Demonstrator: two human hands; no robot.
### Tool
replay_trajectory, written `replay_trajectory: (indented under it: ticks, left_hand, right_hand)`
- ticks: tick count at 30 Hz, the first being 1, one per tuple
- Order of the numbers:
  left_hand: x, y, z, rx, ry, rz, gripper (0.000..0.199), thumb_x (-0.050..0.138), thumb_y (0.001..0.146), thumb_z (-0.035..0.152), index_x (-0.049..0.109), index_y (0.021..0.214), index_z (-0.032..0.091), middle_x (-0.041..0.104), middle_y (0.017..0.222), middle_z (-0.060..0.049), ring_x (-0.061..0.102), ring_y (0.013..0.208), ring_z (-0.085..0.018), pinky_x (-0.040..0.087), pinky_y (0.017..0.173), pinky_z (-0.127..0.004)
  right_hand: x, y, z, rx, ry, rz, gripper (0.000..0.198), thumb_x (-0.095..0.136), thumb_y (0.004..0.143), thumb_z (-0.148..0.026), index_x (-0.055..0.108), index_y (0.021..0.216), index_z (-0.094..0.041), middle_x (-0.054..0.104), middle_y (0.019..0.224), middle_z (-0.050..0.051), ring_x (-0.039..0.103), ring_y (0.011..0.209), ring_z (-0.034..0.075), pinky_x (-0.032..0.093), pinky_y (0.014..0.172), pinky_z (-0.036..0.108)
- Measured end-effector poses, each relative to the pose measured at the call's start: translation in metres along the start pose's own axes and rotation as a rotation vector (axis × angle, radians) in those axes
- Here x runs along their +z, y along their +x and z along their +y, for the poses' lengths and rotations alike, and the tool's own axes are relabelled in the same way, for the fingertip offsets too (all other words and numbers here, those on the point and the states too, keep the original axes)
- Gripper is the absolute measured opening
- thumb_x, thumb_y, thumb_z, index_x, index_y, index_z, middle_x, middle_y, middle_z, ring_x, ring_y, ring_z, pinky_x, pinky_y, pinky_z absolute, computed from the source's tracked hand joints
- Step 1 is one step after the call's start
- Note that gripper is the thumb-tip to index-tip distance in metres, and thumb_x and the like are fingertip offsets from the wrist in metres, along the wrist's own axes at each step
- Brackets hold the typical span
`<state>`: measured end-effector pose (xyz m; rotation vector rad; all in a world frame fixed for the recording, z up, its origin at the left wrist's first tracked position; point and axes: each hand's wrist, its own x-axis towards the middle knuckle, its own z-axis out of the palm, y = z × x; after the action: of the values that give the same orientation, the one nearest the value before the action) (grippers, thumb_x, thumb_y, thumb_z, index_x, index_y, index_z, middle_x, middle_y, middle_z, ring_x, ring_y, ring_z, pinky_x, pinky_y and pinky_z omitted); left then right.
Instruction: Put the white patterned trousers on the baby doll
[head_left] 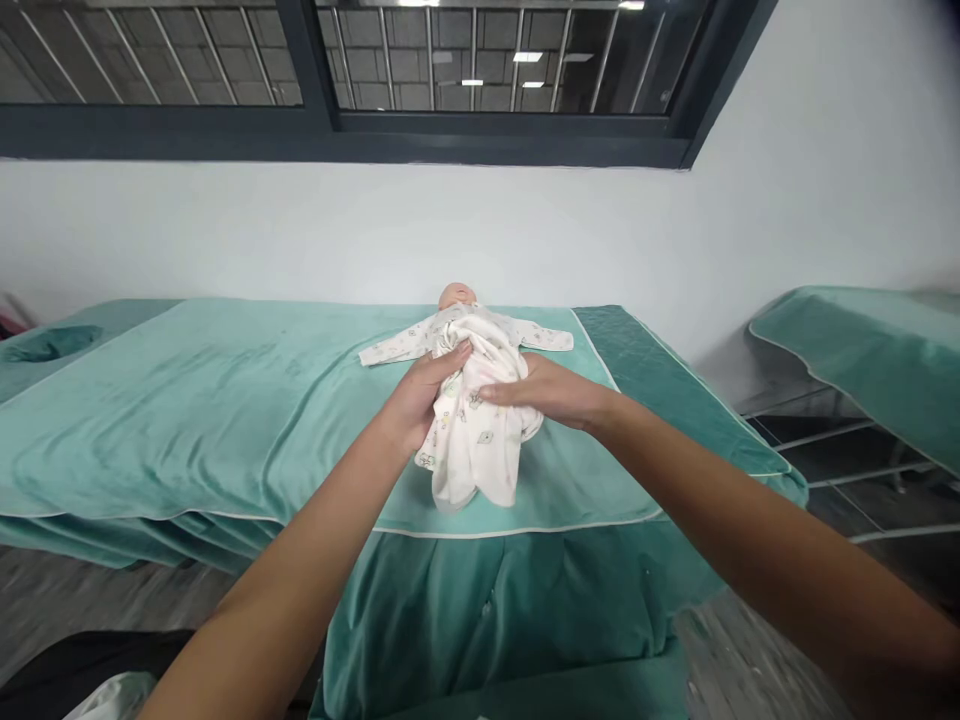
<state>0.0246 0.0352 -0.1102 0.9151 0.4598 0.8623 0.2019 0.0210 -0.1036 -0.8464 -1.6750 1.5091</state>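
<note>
Nearest us, our forearms reach toward twelve o'clock over the green bed (225, 420). On it lies a doll (459, 296), head away, so its garment (472, 420) faces us. Our left hand (420, 395) pinches the bunched cloth; our right hand (551, 390) presses flat, steadying it.

A baby doll (457, 296) is lying face up at the far side of the green bed, its white printed garment (474, 420) spreading both sleeves sideways and bunching up over the body toward the near edge.
</note>
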Motion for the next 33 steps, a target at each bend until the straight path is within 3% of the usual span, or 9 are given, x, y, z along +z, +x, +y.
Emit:
replay_trajectory:
  ticks: [6, 9, 13, 16, 20, 27, 30, 33]
  left_hand:
    - [-0.001, -0.008, -0.005, -0.061, 0.061, -0.041, 0.044, 0.076, 0.075, 0.031, 0.065, 0.112, 0.01, 0.074, 0.092, -0.012, 0.071, 0.081, -0.022, 0.056, 0.074, -0.031]
    - [-0.002, -0.013, -0.005, -0.144, 0.148, -0.06, 0.049, 0.081, 0.068, 0.021, 0.065, 0.113, 0.01, 0.074, 0.094, -0.012, 0.071, 0.08, -0.024, 0.056, 0.07, -0.031]
    - [-0.003, -0.007, -0.007, -0.03, 0.047, 0.007, 0.05, 0.075, 0.073, 0.025, 0.062, 0.12, 0.012, 0.074, 0.098, -0.013, 0.072, 0.085, -0.027, 0.057, 0.078, -0.038]
    - [-0.002, 0.002, -0.009, 0.039, -0.072, 0.011, 0.048, 0.067, 0.079, 0.031, 0.061, 0.123, 0.012, 0.074, 0.099, -0.013, 0.071, 0.09, -0.028, 0.055, 0.086, -0.041]
    - [0.002, 0.006, -0.013, 0.009, -0.13, -0.013, 0.044, 0.061, 0.084, 0.033, 0.061, 0.123, 0.012, 0.074, 0.098, -0.012, 0.071, 0.09, -0.027, 0.054, 0.087, -0.04]
    - [0.005, 0.003, -0.018, -0.189, -0.009, 0.009, 0.039, 0.067, 0.079, 0.03, 0.066, 0.112, 0.01, 0.072, 0.075, -0.009, 0.069, 0.069, -0.024, 0.055, 0.069, -0.036]
    - [-0.006, 0.008, -0.027, -0.234, 0.074, 0.059, 0.038, 0.072, 0.074, 0.027, 0.067, 0.107, 0.011, 0.072, 0.077, -0.009, 0.068, 0.066, -0.023, 0.055, 0.066, -0.035]
    - [-0.02, 0.013, -0.045, -0.218, 0.215, 0.213, 0.037, 0.076, 0.067, 0.023, 0.068, 0.101, 0.012, 0.073, 0.087, -0.011, 0.068, 0.075, -0.024, 0.054, 0.069, -0.034]
  right_hand:
    - [0.006, 0.004, -0.003, -0.022, 0.353, 0.24, 0.047, 0.062, 0.083, -0.053, 0.062, 0.116, -0.02, 0.071, 0.104, 0.009, 0.068, 0.094, 0.023, 0.055, 0.081, 0.035]
    - [0.008, 0.004, -0.005, 0.004, 0.328, 0.25, 0.058, 0.056, 0.084, -0.061, 0.059, 0.122, -0.018, 0.071, 0.1, 0.012, 0.068, 0.093, 0.025, 0.055, 0.078, 0.037]
    - [0.004, 0.003, 0.0, -0.016, 0.291, 0.27, 0.058, 0.065, 0.08, -0.057, 0.06, 0.122, -0.018, 0.071, 0.102, 0.011, 0.068, 0.094, 0.024, 0.054, 0.08, 0.035]
    - [-0.002, 0.0, 0.008, 0.027, 0.25, 0.179, 0.053, 0.075, 0.074, -0.046, 0.064, 0.118, -0.018, 0.072, 0.105, 0.009, 0.068, 0.093, 0.022, 0.053, 0.08, 0.032]
    - [-0.007, -0.005, 0.012, 0.108, 0.212, 0.075, 0.052, 0.08, 0.07, -0.04, 0.066, 0.115, -0.017, 0.071, 0.107, 0.009, 0.067, 0.093, 0.021, 0.053, 0.08, 0.03]
    - [-0.021, 0.002, 0.01, -0.069, 0.245, 0.365, 0.048, 0.078, 0.07, -0.043, 0.068, 0.108, -0.016, 0.072, 0.103, 0.009, 0.067, 0.086, 0.019, 0.052, 0.077, 0.03]
    - [-0.024, 0.0, 0.027, -0.026, 0.232, 0.408, 0.051, 0.079, 0.068, -0.044, 0.068, 0.109, -0.016, 0.072, 0.103, 0.009, 0.067, 0.085, 0.019, 0.051, 0.075, 0.03]
    - [-0.024, -0.011, 0.059, 0.102, 0.152, 0.422, 0.051, 0.077, 0.068, -0.047, 0.069, 0.106, -0.013, 0.072, 0.103, 0.011, 0.066, 0.088, 0.022, 0.051, 0.077, 0.033]
